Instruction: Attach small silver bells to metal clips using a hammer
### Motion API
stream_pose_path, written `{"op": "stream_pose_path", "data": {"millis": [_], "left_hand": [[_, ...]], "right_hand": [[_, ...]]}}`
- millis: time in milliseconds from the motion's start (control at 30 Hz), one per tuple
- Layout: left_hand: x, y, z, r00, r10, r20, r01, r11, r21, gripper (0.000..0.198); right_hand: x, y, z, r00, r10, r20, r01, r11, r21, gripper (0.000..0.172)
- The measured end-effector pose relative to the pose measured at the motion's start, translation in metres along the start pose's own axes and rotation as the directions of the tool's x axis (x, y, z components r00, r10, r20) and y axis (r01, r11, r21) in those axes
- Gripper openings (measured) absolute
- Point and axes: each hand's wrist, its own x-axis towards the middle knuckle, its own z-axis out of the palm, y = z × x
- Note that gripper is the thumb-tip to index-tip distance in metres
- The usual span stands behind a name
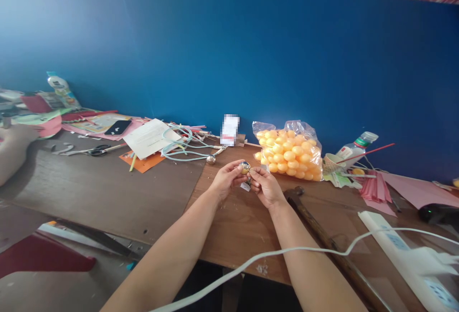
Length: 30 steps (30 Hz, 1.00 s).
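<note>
Over the brown table, my left hand (228, 178) pinches a shiny silver ball (245, 166) between thumb and fingers. From the other side, my right hand (264, 184) has its fingertips closed close against the ball; whatever they pinch is too small to make out. A small white scrap (245, 186) shows just below, between the hands; whether it is held or lies on the table I cannot tell. A second shiny ball (211, 159) rests on the table to the left of my hands. Behind them stands a clear bag of orange balls (290, 152).
A white cable (251, 258) crosses in front of my forearms near the power strip (390, 245). To the right lies a dark wooden stick (322, 233). Scissors (98, 150), a phone (118, 127) and papers lie left. Another person's arm (14, 149) rests at the far left.
</note>
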Motion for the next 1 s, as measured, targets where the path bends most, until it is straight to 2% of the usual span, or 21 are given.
{"op": "stream_pose_path", "data": {"millis": [1000], "left_hand": [[0.0018,-0.0026,-0.0018,1.0,-0.001,-0.009,0.001,1.0,0.014,0.035]], "right_hand": [[0.0005,0.0019,-0.0018,1.0,-0.008,0.0,0.008,1.0,-0.02,0.022]]}}
